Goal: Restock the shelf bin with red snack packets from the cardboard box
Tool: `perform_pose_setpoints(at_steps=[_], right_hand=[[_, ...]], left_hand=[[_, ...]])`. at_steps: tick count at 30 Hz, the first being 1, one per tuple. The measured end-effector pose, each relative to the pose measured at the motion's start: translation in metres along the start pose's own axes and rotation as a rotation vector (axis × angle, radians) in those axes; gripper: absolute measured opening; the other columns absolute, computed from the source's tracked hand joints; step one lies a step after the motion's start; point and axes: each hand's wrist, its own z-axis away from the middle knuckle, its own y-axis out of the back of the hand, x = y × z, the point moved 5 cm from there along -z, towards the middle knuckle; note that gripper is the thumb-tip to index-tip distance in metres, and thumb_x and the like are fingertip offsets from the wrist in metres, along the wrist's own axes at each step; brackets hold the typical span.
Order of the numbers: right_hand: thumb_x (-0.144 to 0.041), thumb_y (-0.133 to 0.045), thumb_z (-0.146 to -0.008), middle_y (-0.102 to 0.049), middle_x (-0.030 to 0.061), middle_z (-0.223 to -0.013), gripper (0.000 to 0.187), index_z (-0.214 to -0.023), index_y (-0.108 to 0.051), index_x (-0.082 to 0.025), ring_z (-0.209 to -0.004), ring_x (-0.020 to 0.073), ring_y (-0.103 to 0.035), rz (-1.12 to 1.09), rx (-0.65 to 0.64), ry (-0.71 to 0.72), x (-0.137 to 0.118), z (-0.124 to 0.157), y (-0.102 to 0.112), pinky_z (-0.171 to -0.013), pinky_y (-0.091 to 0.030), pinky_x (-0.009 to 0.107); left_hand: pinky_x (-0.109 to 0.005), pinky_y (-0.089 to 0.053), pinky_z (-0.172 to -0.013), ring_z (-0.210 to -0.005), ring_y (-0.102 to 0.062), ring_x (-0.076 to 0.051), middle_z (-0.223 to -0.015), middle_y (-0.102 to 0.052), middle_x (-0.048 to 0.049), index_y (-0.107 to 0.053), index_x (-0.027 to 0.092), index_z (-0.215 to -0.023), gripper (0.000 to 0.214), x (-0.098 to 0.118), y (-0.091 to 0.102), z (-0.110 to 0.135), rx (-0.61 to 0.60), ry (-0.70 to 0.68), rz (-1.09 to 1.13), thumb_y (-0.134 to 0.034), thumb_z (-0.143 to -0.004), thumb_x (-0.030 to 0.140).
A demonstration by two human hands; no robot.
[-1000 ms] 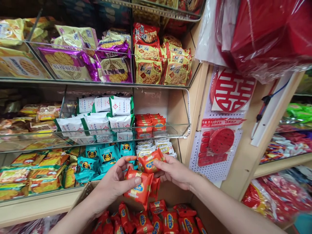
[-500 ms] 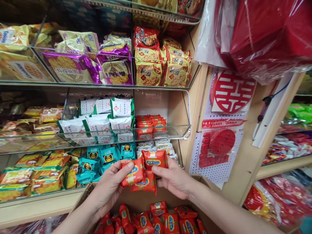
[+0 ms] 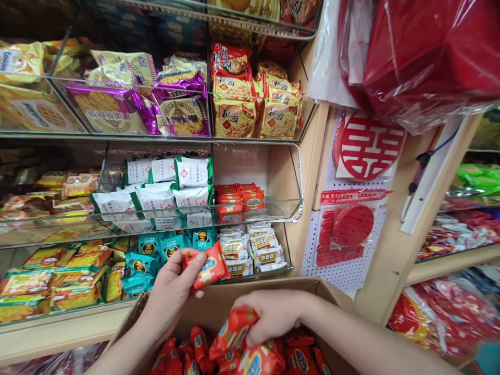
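Observation:
My left hand (image 3: 177,284) pinches one red snack packet (image 3: 211,266) with a blue and gold label between thumb and fingers, above the cardboard box (image 3: 312,285). Down inside the box, my right hand (image 3: 269,315) has its fingers curled on red snack packets (image 3: 236,327), slightly blurred; how many it grips I cannot tell. More of the same packets (image 3: 300,359) lie loose beneath it. On the middle shelf, small stacks of matching red packets (image 3: 230,203) stand behind a clear glass lip.
Teal packets (image 3: 172,244) and white-and-gold packets (image 3: 236,249) fill the low shelf behind the box. White-and-green packets (image 3: 156,195) sit left of the red stacks. A glass shelf edge (image 3: 255,213) juts out. Red plastic-wrapped goods (image 3: 429,57) hang at upper right.
My right hand has dropped from beside the left one into the box, among the packets. The left hand has shifted slightly left, still holding a red packet.

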Motion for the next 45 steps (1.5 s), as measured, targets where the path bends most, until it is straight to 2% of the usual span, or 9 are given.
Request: perform_pose_setpoints(at_steps=[3,7,9,14,16,21,34,41,45], right_hand=[[-0.025,-0.065,-0.057,-0.054,-0.0022,-0.066,0.040,-0.096,-0.060,-0.020,-0.055,0.0114,-0.049,0.401,-0.173,-0.079,0.004,-0.012,-0.025,-0.044,-0.034,0.019],[-0.027,-0.069,-0.056,-0.060,0.0029,-0.076,0.046,-0.100,-0.062,-0.019,-0.064,0.0168,-0.056,0.521,-0.263,-0.129,0.007,-0.016,-0.032,-0.051,-0.040,0.023],[-0.028,-0.068,-0.059,-0.061,0.0050,-0.085,0.044,-0.101,-0.061,-0.019,-0.075,0.0187,-0.058,0.360,-0.149,-0.109,0.004,-0.010,-0.017,-0.061,-0.043,0.026],[-0.035,-0.066,-0.066,-0.058,0.0071,-0.096,0.050,-0.109,-0.049,-0.016,-0.081,0.0141,-0.059,-0.684,0.129,0.068,-0.008,0.007,0.022,-0.074,-0.048,0.030],[-0.034,-0.069,-0.065,-0.057,0.0056,-0.095,0.061,-0.118,-0.041,-0.019,-0.079,0.0126,-0.059,-0.843,0.258,0.166,-0.012,0.008,0.030,-0.074,-0.048,0.030],[-0.032,-0.067,-0.068,-0.058,-0.0003,-0.078,0.057,-0.118,-0.042,-0.023,-0.063,0.0098,-0.056,-0.781,0.447,0.210,-0.013,0.006,0.033,-0.060,-0.048,0.026],[-0.034,-0.068,-0.066,-0.056,0.0007,-0.079,0.053,-0.112,-0.045,-0.020,-0.064,0.0101,-0.053,-0.767,0.451,0.183,-0.008,0.010,0.040,-0.054,-0.047,0.024],[-0.035,-0.068,-0.066,-0.055,-0.0001,-0.078,0.045,-0.104,-0.047,-0.021,-0.063,0.0096,-0.053,-0.749,0.430,0.193,-0.008,0.010,0.041,-0.054,-0.047,0.024],[-0.036,-0.068,-0.066,-0.055,0.0003,-0.079,0.044,-0.101,-0.046,-0.020,-0.065,0.0110,-0.054,-0.725,0.467,0.203,-0.007,0.009,0.041,-0.054,-0.047,0.025]], left_hand=[[-0.015,-0.043,-0.034,-0.052,-0.045,-0.009,-0.067,-0.048,0.0066,-0.049,0.023,-0.086,0.035,-0.005,-0.010,0.005,-0.064,0.026,-0.062,-0.067,-0.065,0.045],[-0.017,-0.045,-0.034,-0.054,-0.048,-0.010,-0.073,-0.048,0.0055,-0.049,0.023,-0.090,0.037,-0.007,-0.015,0.011,-0.082,0.016,-0.091,-0.067,-0.065,0.044],[-0.018,-0.046,-0.035,-0.054,-0.048,-0.010,-0.071,-0.049,0.0056,-0.049,0.022,-0.087,0.034,-0.008,-0.016,0.012,-0.120,0.014,-0.105,-0.066,-0.066,0.044],[-0.020,-0.049,-0.044,-0.055,-0.051,-0.010,-0.069,-0.053,0.0058,-0.049,0.022,-0.085,0.027,-0.013,-0.015,0.007,-0.201,-0.019,-0.126,-0.065,-0.070,0.038],[-0.021,-0.050,-0.056,-0.065,-0.057,-0.012,-0.077,-0.059,0.0039,-0.050,0.022,-0.090,0.026,-0.016,-0.020,0.009,-0.295,-0.046,-0.077,-0.066,-0.071,0.030],[-0.034,-0.046,-0.085,-0.095,-0.061,-0.021,-0.108,-0.060,-0.0033,-0.046,0.026,-0.106,0.041,-0.022,-0.035,0.021,-0.547,0.013,0.071,-0.066,-0.071,0.018],[-0.030,-0.042,-0.089,-0.108,-0.054,-0.020,-0.126,-0.051,-0.0050,-0.034,0.032,-0.125,0.054,-0.011,-0.031,0.026,-0.711,0.068,0.057,-0.057,-0.079,0.015],[-0.030,-0.044,-0.086,-0.105,-0.056,-0.020,-0.137,-0.036,-0.0036,-0.037,0.034,-0.123,0.055,-0.013,-0.030,0.022,-0.708,0.093,0.067,-0.060,-0.077,0.015],[-0.028,-0.047,-0.078,-0.092,-0.061,-0.018,-0.132,-0.042,-0.0053,-0.044,0.031,-0.117,0.051,-0.019,-0.025,0.014,-0.620,0.089,0.048,-0.064,-0.073,0.016]])
